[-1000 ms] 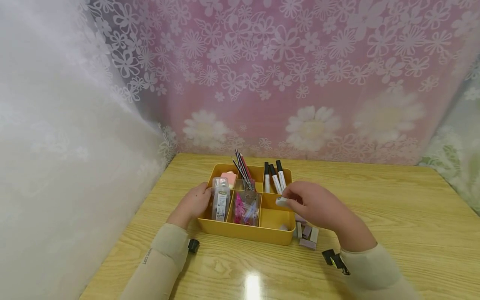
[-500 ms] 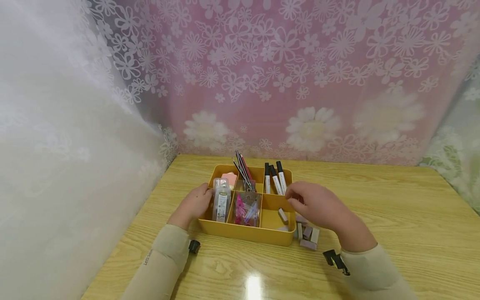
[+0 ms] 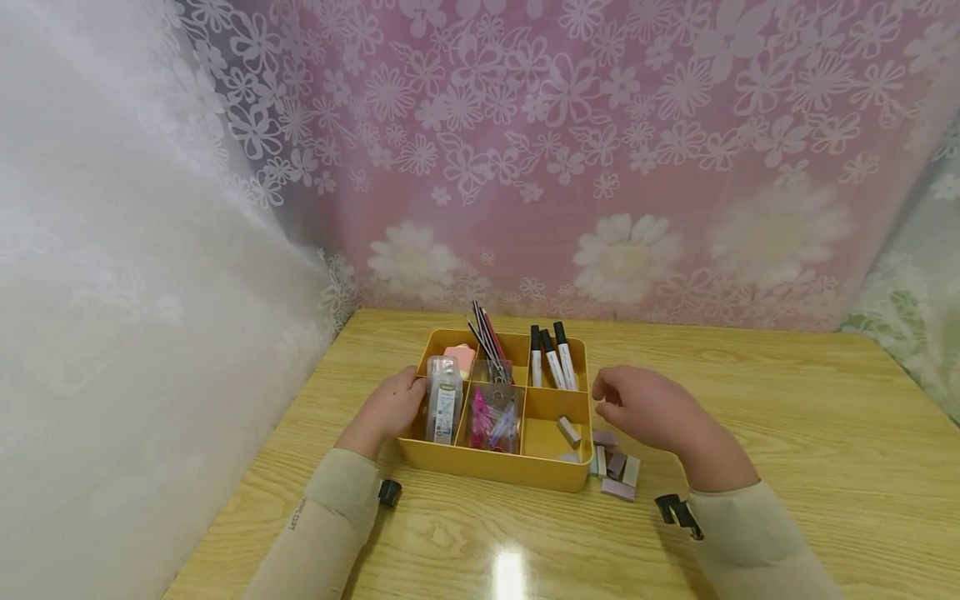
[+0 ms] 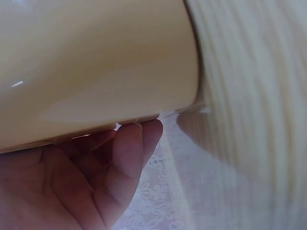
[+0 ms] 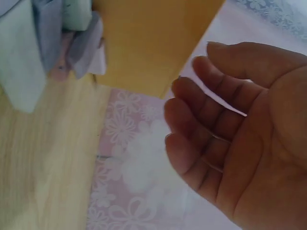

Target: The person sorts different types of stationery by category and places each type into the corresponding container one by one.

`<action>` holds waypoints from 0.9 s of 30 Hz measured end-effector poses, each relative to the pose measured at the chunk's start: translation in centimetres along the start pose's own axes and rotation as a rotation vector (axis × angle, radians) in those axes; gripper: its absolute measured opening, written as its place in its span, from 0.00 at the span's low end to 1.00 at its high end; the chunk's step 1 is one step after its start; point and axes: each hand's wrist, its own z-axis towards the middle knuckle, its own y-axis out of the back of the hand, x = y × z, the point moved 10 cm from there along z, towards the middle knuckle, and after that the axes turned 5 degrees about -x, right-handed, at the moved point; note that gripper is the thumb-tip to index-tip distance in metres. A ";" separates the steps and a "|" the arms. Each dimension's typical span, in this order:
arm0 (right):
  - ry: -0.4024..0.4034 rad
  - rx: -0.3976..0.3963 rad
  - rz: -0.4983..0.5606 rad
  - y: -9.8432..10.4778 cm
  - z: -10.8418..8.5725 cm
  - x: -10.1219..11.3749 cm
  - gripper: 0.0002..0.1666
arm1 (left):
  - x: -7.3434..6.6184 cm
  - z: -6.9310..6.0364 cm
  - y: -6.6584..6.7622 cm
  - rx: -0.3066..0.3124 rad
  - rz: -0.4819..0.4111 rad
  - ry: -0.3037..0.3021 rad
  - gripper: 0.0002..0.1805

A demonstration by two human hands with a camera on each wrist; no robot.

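A yellow divided organizer box [image 3: 495, 471] stands on the wooden table. My left hand [image 3: 390, 408] holds its left rim; in the left wrist view the fingers hook at the edge of the wall [image 4: 105, 62]. To the right of the box, my right hand [image 3: 648, 408] hovers with loosely bent fingers and nothing in them. Small block [image 3: 568, 431], pale and eraser-like, lies in the front right compartment, with another whitish piece [image 3: 568, 457] partly hidden by the front wall. Several more purple and white blocks [image 3: 618, 490] are heaped against the box's right side, below my right hand.
Other compartments hold black-capped markers [image 3: 553, 360], pencils [image 3: 487, 337], a pink item [image 3: 460, 357], a clear labelled container [image 3: 444, 404] and a clear packet with pink and purple pieces [image 3: 492, 419]. A flowered curtain [image 3: 600, 167] hangs behind the table [image 3: 787, 417].
My right hand let go of a pale block, which dropped into the front right compartment, then moved right, off the box. My left hand has stayed at the left rim.
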 end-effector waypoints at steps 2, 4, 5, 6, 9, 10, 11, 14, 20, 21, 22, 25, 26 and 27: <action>-0.026 0.038 -0.005 -0.7 0.0 -0.5 0.05 | 0.0 0.0 0.0 0.000 0.001 0.002 0.26; -0.058 0.080 -0.005 -1.4 -0.1 -1.1 0.06 | 0.0 0.1 0.0 0.002 0.004 0.000 0.26; -0.073 0.098 -0.006 -1.8 -0.1 -1.4 0.06 | 0.0 0.1 0.0 0.003 0.005 0.000 0.26; -0.084 0.113 -0.009 -2.1 -0.1 -1.6 0.06 | 0.1 0.1 -0.1 0.005 0.005 -0.001 0.26; -0.117 0.143 -0.022 -3.0 -0.2 -2.4 0.07 | 0.1 0.1 -0.1 0.010 0.003 -0.006 0.26; -0.124 0.151 -0.023 -3.3 -0.2 -2.6 0.06 | 0.1 0.2 -0.1 0.012 0.001 -0.005 0.26; -0.132 0.158 -0.025 -3.6 -0.2 -2.9 0.06 | 0.1 0.2 -0.1 0.013 -0.002 -0.004 0.26; -0.158 0.182 -0.009 -4.3 -0.2 -3.5 0.04 | 0.1 0.1 -0.1 0.014 -0.005 -0.004 0.26; -0.176 0.219 0.022 -5.4 -0.1 -4.2 0.06 | 0.2 0.1 -0.2 0.016 -0.022 0.011 0.25; -0.172 0.223 0.022 -5.4 -0.1 -4.2 0.06 | 0.3 0.1 -0.2 0.016 -0.025 0.014 0.25; -0.168 0.225 0.023 -5.4 -0.1 -4.1 0.07 | 0.3 0.0 -0.2 0.016 -0.027 0.015 0.25; -0.159 0.233 0.017 -5.5 -0.1 -4.0 0.07 | 0.2 0.1 -0.2 0.014 -0.023 0.011 0.26; -0.158 0.235 0.013 -5.5 -0.1 -4.0 0.07 | 0.2 0.1 -0.2 0.014 -0.024 0.011 0.26; -0.154 0.235 0.009 -5.5 -0.1 -3.9 0.07 | 0.2 0.1 -0.2 0.012 -0.023 0.010 0.25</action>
